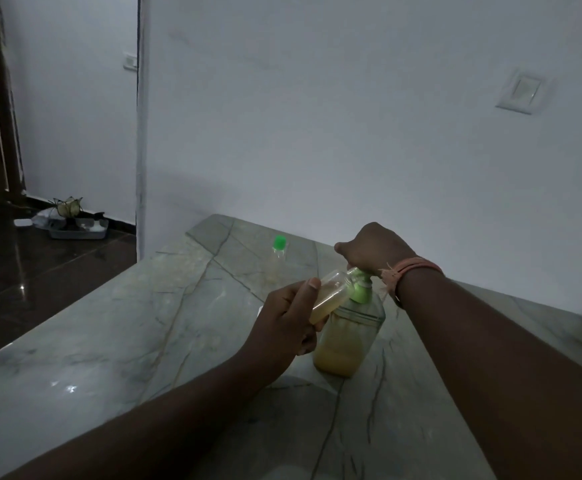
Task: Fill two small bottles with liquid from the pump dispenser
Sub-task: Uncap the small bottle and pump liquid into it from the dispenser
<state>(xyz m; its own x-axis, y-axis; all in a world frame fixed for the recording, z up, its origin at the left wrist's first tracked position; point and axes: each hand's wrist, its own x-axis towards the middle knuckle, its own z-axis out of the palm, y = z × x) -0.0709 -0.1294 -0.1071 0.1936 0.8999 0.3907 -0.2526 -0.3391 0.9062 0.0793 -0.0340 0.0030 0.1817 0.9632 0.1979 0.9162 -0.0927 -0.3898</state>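
A clear pump dispenser (348, 337) with yellow liquid and a green pump head stands on the marble counter (126, 323). My right hand (372, 249) rests on top of the pump head, fingers curled over it. My left hand (286, 320) grips a small clear bottle (331, 292), tilted, its mouth at the pump's nozzle; yellow liquid lies in its lower part. A second small bottle (278, 252) with a green cap stands farther back on the counter.
A white wall rises right behind the counter, with a switch plate (519, 93) on it. At the left the counter edge drops to a dark floor, where a tray of small items (78, 226) sits.
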